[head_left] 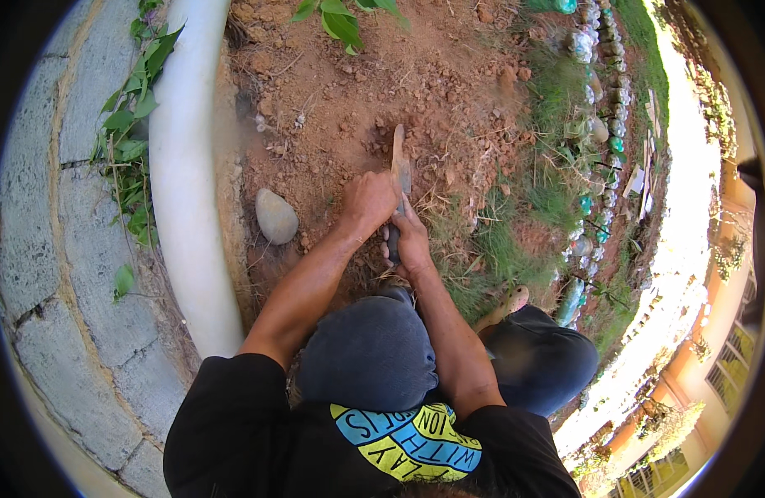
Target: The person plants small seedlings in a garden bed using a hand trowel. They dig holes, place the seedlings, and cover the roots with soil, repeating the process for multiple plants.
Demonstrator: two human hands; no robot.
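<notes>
A short machete (400, 153) with a dark handle and a soil-stained blade points away from me, its tip at the loose reddish soil (332, 108). My right hand (413, 241) is wrapped round the handle. Just ahead of it, my left hand (371, 201) is closed against the lower part of the blade; its fingertips are hidden from above. Clods and dry roots lie around the blade tip. To the left of my left forearm rests a smooth grey stone (276, 217).
A thick white curved edging (187, 166) borders the soil at left, with grey paving blocks (100, 241) beyond. Leafy stems (133, 124) hang over it. Grass (507, 241) and a row of plastic bottles (617, 124) stand at right. My bent knees (366, 353) are close below my hands.
</notes>
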